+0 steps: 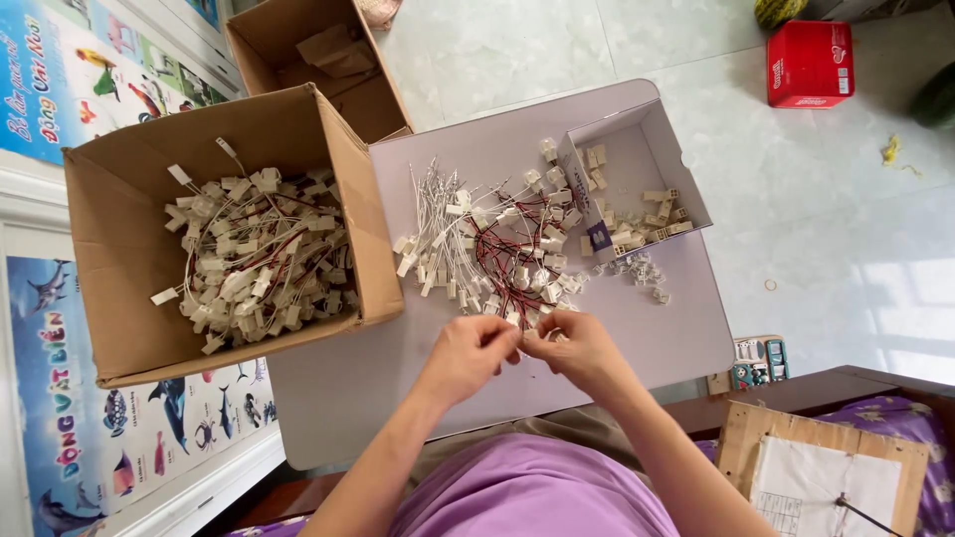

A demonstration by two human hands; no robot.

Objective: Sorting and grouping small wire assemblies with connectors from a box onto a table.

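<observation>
My left hand and my right hand meet fingertip to fingertip over the near edge of a pale board. Between the fingers they pinch a small white connector piece; its detail is too small to make out. Just beyond the hands lies a loose pile of white connectors with red and white wires. A small open white box with several cream plastic clips stands to the right of the pile. A few small clear parts lie by it.
A large cardboard box full of wired white connectors stands on the left. Another open cardboard box is behind it. A red box sits on the tiled floor far right. Picture posters lie at left, a cardboard sheet with paper at lower right.
</observation>
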